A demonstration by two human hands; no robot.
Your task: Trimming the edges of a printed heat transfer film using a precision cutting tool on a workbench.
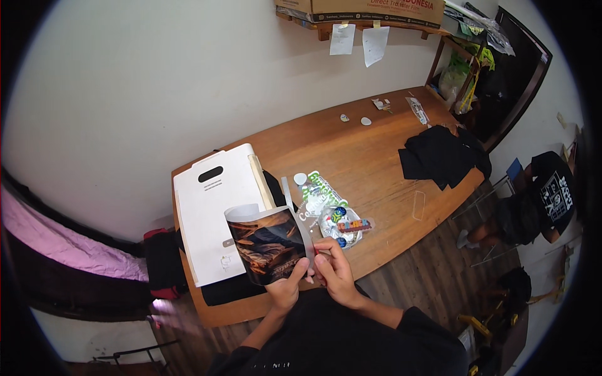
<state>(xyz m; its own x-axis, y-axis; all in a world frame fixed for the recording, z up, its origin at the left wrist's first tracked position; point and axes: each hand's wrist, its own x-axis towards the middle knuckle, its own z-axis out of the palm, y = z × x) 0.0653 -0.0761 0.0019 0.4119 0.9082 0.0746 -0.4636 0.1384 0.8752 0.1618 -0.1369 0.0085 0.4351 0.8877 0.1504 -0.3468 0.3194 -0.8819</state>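
Observation:
My left hand [286,289] pinches the lower edge of a curled printed film sheet [266,244], with a dark picture in brown, orange and blue and a clear margin. The sheet's top edge rolls over. Close beside it, my right hand [337,276] is closed at the sheet's right margin. A small red object [316,249] shows at its fingers; its kind is mostly hidden. Just beyond my hands lie clear film cut-outs with green and white lettering [323,191], a round colourful one [338,219] and a lettered strip [355,225].
A white flat press-like board [216,182] with a dark oval slot lies at left, over black cloth [219,291]. Folded black garments [442,156] rest at the right of the wooden table [370,150]. Film scraps [366,121] lie at the back. Another person [542,194] sits at right.

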